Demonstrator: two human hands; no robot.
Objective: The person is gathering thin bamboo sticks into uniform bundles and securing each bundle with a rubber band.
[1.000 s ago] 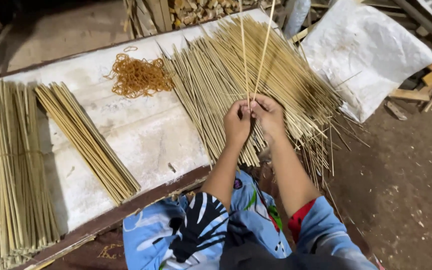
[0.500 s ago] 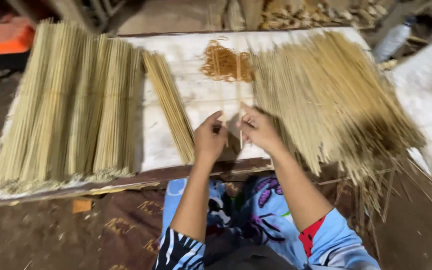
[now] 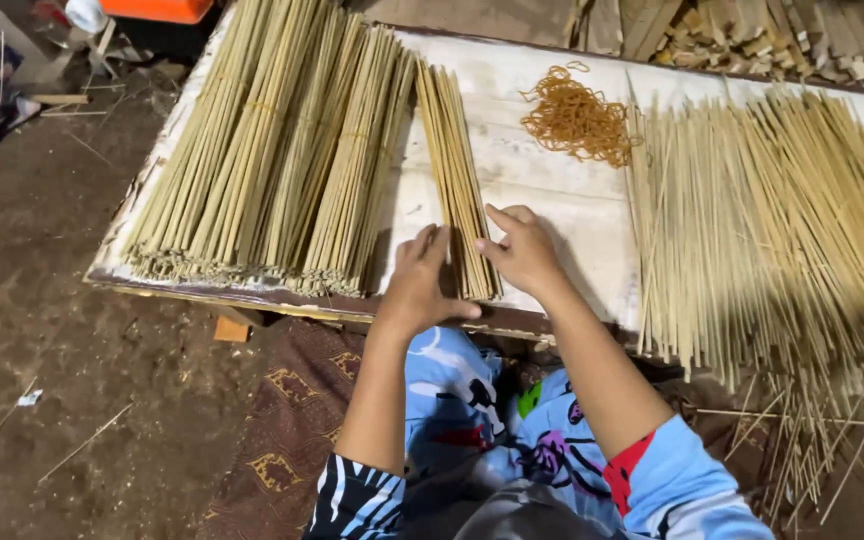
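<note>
In the head view, the left hand and the right hand flanked the near end of a small bundle of sticks lying on the white-covered desk, close to its near edge. The left hand's fingers were loosely curved against the bundle's left side, and the right hand's fingers were half open, pressed against its right side; neither hand closed around it. Tied stick bundles filled the desk's left side, just beside the small bundle. A heap of orange rubber bands lay toward the far edge. Loose sticks covered the right side, overhanging the near edge.
</note>
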